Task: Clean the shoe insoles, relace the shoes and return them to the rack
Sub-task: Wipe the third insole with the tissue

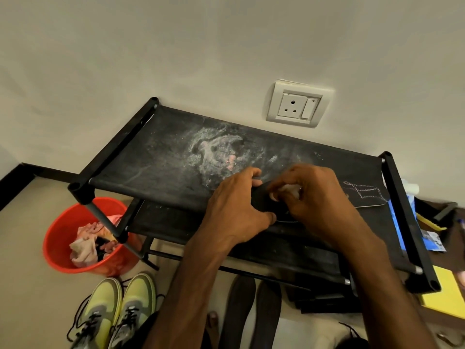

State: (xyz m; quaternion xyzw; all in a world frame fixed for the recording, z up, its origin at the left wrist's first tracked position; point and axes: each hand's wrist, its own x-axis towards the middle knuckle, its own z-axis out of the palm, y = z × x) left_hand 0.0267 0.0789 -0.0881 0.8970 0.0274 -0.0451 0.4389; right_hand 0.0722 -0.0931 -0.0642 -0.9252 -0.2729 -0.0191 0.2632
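Right fingers are curled up tight, pinching a little white cloth (pixel 289 190) down onto a black insole (pixel 259 200). The left hand (pixel 234 210) has its thumb and fingers wrapped around that insole's near end. The right hand (pixel 314 195) is just beside it, basically touching. The insole sits on top of the dusty black rack (pixel 151 159). Yellow-green shoes (pixel 113 306) are on the floor below, near a red bucket (pixel 57 238) of rags.

Single wide-angle view from the wearer's head, tilted steeply down and forward, close over the rack (pixel 156 157) top, wall (pixel 151 46) toward 12 o'clock, floor (pixel 30 248) at 8 o'clock, arms (pixel 191 285) at 6 o'clock
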